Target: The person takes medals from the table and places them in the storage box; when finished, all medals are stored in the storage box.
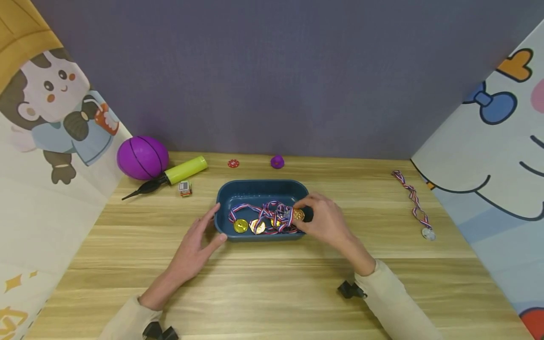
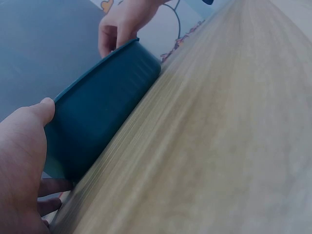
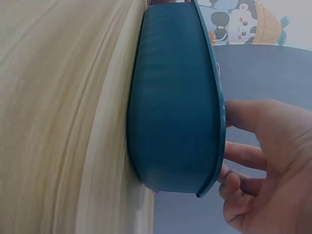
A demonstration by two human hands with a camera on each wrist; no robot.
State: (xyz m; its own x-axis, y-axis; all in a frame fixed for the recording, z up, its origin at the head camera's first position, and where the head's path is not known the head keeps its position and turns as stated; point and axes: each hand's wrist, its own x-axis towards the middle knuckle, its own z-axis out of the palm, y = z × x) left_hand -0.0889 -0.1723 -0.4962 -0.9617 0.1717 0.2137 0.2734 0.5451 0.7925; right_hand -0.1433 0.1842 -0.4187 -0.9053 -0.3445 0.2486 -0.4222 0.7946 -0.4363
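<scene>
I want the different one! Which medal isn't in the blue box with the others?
The silver medal lying alone on the table at the far right, ribbon stretched out behind it. The gold medals are heaped in the blue box.

Right hand (image 1: 327,219) pinches a gold medal (image 1: 298,215) in the blue tray (image 1: 260,189) — left hand (image 1: 196,245) steadies it.

- Wooden counter (image 1: 272,293), pale grain.
- Blue tray (image 1: 261,190) at its middle.
- Purple ball (image 1: 142,157), yellow pump (image 1: 178,173) and small toy car (image 1: 185,188) at back left.
- Red chip (image 1: 233,163) and purple cap (image 1: 277,162) along the back.
- Ribboned medal (image 1: 428,233) on the right.
</scene>
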